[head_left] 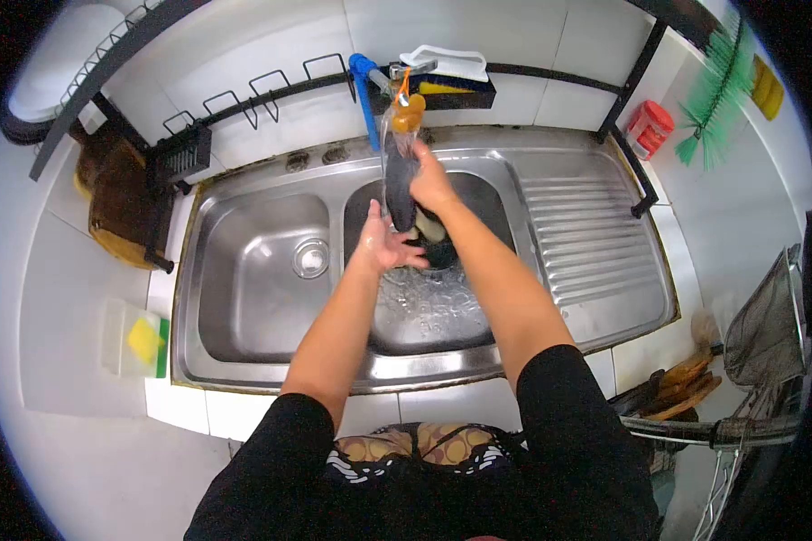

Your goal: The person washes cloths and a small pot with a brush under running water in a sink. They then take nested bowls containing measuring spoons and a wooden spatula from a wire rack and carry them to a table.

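The right hand (431,182) is closed around the upper part of a dark, elongated item (399,185), holding it roughly upright over the right basin (485,329), under the running faucet (408,115). The left hand (390,243) is open, fingers spread, close to the item's lower end; whether they touch is unclear.

The faucet's orange outlet hangs right at the item's top, and a blue pipe (367,101) rises just beside it. Behind the faucet, a black shelf (465,97) carries a white-handled brush (447,63) and something yellow. Left of this, wire hooks (271,88) line the wall rail. The left basin (253,316) has a round drain strainer (311,259); on the other side lies the ribbed drainboard (591,239). Further out are wooden boards (122,203) and a clear container with a yellow sponge (144,341) at the left, and a red-lidded jar (650,129), a green bristle brush (720,90), wooden utensils (686,386) and a mesh strainer (765,329) at the right.

The item is dark grey to black, long, with a rounded lower end, and wet. A pale, cream-coloured piece (431,227) shows behind its lower end, partly hidden by the hands.
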`<action>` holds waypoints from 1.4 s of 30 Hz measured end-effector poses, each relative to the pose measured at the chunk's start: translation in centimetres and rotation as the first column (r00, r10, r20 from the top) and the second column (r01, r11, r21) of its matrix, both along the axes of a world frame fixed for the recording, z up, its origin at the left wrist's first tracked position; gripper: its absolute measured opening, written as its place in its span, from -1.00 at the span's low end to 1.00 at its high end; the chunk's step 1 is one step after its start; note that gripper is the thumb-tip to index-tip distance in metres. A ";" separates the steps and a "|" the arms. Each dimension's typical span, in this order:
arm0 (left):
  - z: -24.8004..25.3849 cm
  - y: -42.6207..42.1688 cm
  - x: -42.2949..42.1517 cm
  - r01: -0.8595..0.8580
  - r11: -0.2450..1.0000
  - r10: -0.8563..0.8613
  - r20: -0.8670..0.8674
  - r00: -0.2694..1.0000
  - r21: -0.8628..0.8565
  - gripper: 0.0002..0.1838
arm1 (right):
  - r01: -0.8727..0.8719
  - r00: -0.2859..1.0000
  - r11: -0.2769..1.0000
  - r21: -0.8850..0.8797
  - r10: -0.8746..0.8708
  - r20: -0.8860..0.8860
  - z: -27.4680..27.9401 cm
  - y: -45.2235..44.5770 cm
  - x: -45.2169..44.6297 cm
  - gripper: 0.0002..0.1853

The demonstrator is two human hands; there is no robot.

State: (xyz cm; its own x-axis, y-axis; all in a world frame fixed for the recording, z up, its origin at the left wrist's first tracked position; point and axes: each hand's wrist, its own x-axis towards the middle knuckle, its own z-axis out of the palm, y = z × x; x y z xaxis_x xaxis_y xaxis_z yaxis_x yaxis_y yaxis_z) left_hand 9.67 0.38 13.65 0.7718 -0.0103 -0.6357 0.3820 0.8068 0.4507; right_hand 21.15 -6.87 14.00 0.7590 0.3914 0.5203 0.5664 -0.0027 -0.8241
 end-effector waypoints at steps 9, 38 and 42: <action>-2.8 3.3 5.3 -0.139 0.878 0.367 0.456 0.810 -0.459 -0.30 | -0.324 0.946 0.945 0.036 0.325 -0.017 -0.6 1.4 -1.5 -0.54; -1.0 3.3 9.4 -0.544 0.835 0.545 0.252 0.800 -0.080 -0.54 | -0.256 0.099 0.542 0.800 0.838 -0.536 -4.8 -4.9 -0.3 -0.50; -2.9 3.9 9.5 -0.499 0.864 0.495 0.291 0.819 -0.068 -0.58 | 0.005 0.238 0.541 0.841 0.816 -0.527 -4.3 -2.5 -0.4 -0.48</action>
State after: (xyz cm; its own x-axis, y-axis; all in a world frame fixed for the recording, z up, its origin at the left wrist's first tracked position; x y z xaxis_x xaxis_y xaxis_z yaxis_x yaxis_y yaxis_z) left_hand 19.16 4.31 10.74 0.8184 0.4303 -0.3809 -0.2182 0.8459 0.4868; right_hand 20.74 -9.34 9.67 0.6879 0.7258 -0.0059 -0.6659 0.6277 -0.4031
